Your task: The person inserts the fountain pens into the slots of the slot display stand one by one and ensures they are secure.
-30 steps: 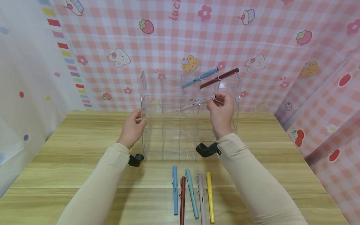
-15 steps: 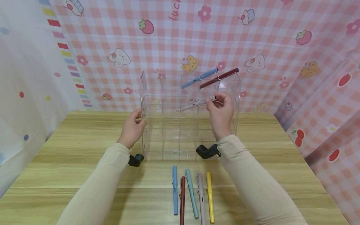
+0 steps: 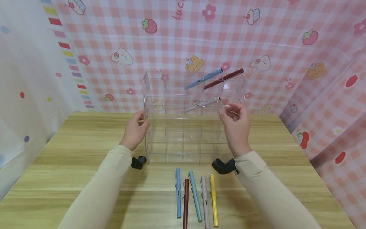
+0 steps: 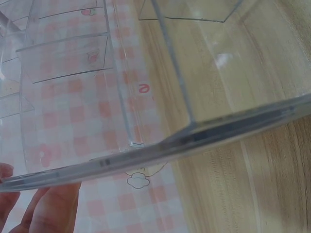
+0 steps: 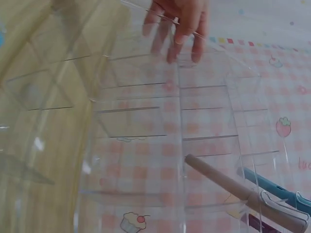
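Note:
A clear acrylic rack [image 3: 174, 153] with rows of compartments stands upright on the table. My left hand [image 3: 134, 130] grips its left side panel, thumb on one face and fingers [image 4: 53, 208] on the other. Tilted in the rack's second row lies a pale lilac pen [image 3: 203, 104], its clip end sticking out; the right wrist view shows this pen [image 5: 218, 177] close up. Above it, a blue pen [image 3: 203, 79] and a dark red pen [image 3: 223, 79] slant out of the top row. Beside the rack's right part, my right hand [image 3: 236, 128] holds nothing, fingers loosely bent.
Loose pens lie in front of the rack: blue [image 3: 178, 192], dark red [image 3: 186, 203], teal [image 3: 195, 195], lilac [image 3: 204, 202] and yellow [image 3: 213, 200]. A checked cloth [image 3: 120, 28] hangs behind the wooden table [image 3: 71, 165].
My right hand has let go of the lilac pen and moved right and down, away from it. The pen stays in the second row. My left hand keeps its grip on the rack.

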The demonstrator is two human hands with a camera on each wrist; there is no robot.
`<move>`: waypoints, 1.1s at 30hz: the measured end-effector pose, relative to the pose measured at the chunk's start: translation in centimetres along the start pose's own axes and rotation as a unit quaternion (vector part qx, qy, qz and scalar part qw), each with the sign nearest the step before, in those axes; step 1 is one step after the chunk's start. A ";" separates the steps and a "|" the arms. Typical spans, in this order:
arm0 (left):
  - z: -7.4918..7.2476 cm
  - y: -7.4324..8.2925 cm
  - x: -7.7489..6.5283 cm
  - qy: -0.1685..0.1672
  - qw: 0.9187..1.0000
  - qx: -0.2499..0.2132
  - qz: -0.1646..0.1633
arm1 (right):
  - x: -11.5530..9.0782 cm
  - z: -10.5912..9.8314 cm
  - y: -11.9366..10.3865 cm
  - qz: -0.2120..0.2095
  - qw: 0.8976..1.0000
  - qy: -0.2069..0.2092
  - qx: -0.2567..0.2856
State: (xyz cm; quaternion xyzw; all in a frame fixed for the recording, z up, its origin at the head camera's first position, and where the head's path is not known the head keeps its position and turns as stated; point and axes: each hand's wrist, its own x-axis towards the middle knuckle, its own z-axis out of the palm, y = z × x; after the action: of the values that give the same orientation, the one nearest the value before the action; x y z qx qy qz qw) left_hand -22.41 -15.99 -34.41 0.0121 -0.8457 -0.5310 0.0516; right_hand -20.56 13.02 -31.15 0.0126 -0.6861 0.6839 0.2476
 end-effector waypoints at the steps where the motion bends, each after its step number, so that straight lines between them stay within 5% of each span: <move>1: 0.0 0.0 0.0 0.000 1.000 0.001 0.000 | -0.2 -0.3 0.1 0.003 1.000 -0.002 -0.003; 16: 0.1 -0.1 0.1 -0.003 1.000 0.003 -0.003 | -4.1 -3.8 2.4 0.092 0.984 -0.101 -0.116; 33: -0.1 -0.2 0.1 -0.006 1.000 0.004 0.001 | -7.4 -5.7 5.3 0.158 0.925 -0.248 -0.239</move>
State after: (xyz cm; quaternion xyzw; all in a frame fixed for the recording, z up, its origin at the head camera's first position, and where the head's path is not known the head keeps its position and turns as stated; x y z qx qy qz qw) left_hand -22.47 -16.15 -34.54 0.0088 -0.8483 -0.5274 0.0472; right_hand -14.10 16.31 -39.09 0.0135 -0.8619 0.5047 -0.0466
